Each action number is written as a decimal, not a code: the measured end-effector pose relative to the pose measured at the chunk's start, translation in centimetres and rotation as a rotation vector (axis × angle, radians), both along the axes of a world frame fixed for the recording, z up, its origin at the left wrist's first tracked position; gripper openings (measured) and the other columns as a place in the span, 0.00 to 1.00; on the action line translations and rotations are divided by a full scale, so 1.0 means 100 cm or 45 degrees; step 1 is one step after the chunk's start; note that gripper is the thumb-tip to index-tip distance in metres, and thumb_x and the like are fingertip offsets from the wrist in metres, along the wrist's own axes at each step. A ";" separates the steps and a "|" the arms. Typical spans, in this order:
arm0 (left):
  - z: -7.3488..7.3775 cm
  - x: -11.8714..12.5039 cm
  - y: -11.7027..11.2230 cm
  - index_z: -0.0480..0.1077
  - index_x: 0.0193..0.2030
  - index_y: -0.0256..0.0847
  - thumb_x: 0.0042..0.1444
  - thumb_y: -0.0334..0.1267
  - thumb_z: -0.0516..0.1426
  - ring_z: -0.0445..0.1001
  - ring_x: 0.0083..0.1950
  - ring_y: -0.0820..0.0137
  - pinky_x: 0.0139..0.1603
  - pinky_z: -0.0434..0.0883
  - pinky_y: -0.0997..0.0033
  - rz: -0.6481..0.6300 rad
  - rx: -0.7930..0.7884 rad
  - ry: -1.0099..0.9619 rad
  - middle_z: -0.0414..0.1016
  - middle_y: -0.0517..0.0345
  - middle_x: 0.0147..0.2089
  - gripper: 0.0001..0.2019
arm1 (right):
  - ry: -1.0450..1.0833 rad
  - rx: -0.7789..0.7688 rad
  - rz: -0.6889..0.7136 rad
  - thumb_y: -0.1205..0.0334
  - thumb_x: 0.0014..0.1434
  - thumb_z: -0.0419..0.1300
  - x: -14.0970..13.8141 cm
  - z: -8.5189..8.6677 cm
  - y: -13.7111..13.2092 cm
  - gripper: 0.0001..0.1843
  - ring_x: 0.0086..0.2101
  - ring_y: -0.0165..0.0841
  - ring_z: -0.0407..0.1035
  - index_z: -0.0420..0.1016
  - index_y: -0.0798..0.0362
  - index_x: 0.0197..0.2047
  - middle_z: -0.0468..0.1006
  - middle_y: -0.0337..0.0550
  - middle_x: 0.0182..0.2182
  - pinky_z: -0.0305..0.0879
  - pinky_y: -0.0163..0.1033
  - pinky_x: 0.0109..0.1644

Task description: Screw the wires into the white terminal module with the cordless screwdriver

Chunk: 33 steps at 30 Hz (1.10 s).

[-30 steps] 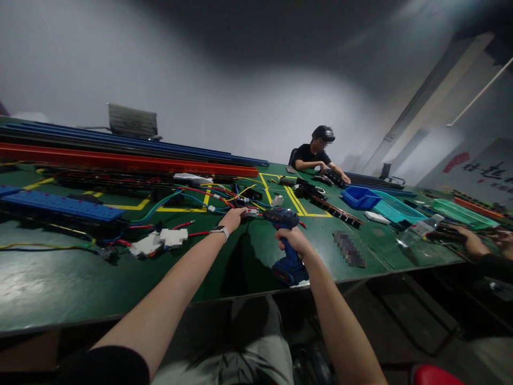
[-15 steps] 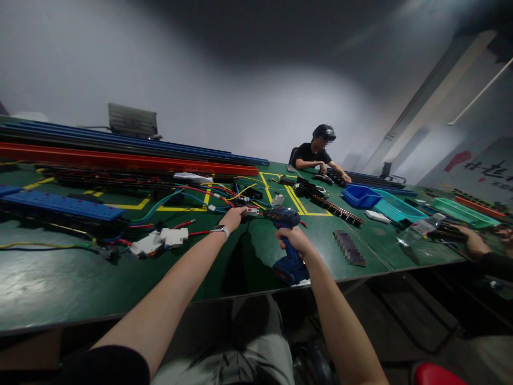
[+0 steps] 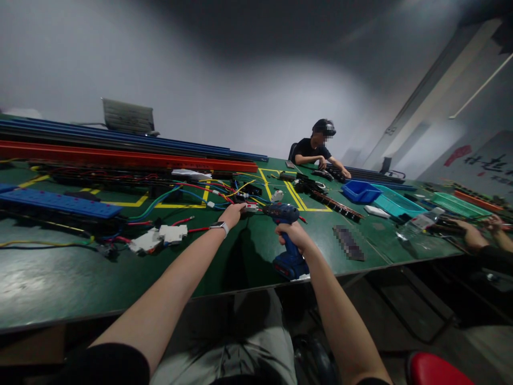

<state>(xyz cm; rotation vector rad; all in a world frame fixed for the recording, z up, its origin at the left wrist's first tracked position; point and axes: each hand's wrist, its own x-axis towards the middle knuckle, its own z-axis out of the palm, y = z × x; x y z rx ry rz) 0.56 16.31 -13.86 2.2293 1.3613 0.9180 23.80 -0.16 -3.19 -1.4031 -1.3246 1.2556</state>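
Note:
Wrapped round the handle of a blue cordless drill (image 3: 289, 251), my right hand (image 3: 294, 235) keeps it upright over the near table edge, its nose pointing left. My left hand (image 3: 233, 215) is closed on a small white circuit breaker (image 3: 251, 207) with wires running to it. The drill's tip is at the breaker's right side; whether it touches a screw is too small to tell. Another white breaker (image 3: 277, 195) lies just behind the drill. Left of my left wrist rest more white breakers (image 3: 173, 234) with red wires.
Blue power strips (image 3: 60, 202) and a long orange rail (image 3: 128, 158) lie on the left. To the right are a phone-like dark slab (image 3: 348, 243), a blue bin (image 3: 360, 191), a turquoise tray (image 3: 396, 202) and a plastic bottle (image 3: 419, 223). A person (image 3: 316, 147) works across the table; another's hands (image 3: 475, 235) show at right.
My hands, the drill and the breaker hold nearly the same positions. The view has shifted slightly. At far right, the other person's hands have moved a little.

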 end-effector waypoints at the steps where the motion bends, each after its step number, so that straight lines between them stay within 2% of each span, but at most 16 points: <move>1: 0.000 0.000 0.000 0.73 0.60 0.37 0.62 0.27 0.49 0.74 0.58 0.63 0.64 0.65 0.66 -0.003 0.001 -0.006 0.79 0.48 0.55 0.22 | 0.003 0.002 -0.001 0.66 0.44 0.60 -0.001 0.001 0.000 0.07 0.16 0.28 0.63 0.63 0.52 0.23 0.64 0.34 0.14 0.55 0.31 0.18; 6: -0.001 0.000 0.001 0.74 0.59 0.38 0.63 0.28 0.49 0.75 0.57 0.62 0.64 0.65 0.66 -0.001 0.001 -0.031 0.78 0.48 0.56 0.21 | -0.016 -0.003 -0.043 0.66 0.44 0.60 -0.001 0.002 -0.001 0.06 0.16 0.28 0.64 0.64 0.52 0.23 0.66 0.34 0.14 0.56 0.31 0.18; 12: -0.005 0.000 0.004 0.73 0.60 0.37 0.64 0.30 0.50 0.75 0.57 0.62 0.62 0.66 0.66 0.025 0.003 -0.015 0.78 0.46 0.57 0.21 | -0.032 0.011 0.025 0.64 0.45 0.60 0.001 0.000 0.000 0.06 0.16 0.27 0.62 0.64 0.52 0.23 0.66 0.35 0.14 0.55 0.31 0.18; 20: -0.002 -0.001 0.003 0.75 0.58 0.39 0.63 0.30 0.51 0.76 0.55 0.62 0.61 0.67 0.66 -0.003 -0.003 0.004 0.79 0.48 0.54 0.19 | -0.010 0.007 -0.005 0.65 0.44 0.61 0.001 0.000 0.000 0.07 0.16 0.27 0.63 0.64 0.52 0.23 0.65 0.34 0.15 0.54 0.31 0.17; 25: -0.005 -0.001 0.004 0.74 0.59 0.40 0.63 0.29 0.50 0.76 0.55 0.61 0.61 0.67 0.65 -0.017 0.003 -0.051 0.79 0.49 0.55 0.20 | 0.000 0.003 -0.014 0.66 0.44 0.61 0.000 -0.001 0.000 0.07 0.16 0.28 0.63 0.63 0.52 0.23 0.65 0.34 0.15 0.55 0.31 0.18; 33: -0.005 -0.001 0.004 0.73 0.61 0.39 0.62 0.27 0.49 0.75 0.56 0.62 0.63 0.66 0.66 -0.002 0.007 0.000 0.79 0.49 0.55 0.22 | -0.010 -0.007 -0.022 0.65 0.44 0.61 0.001 -0.003 0.002 0.07 0.16 0.28 0.63 0.64 0.52 0.24 0.64 0.33 0.14 0.55 0.31 0.18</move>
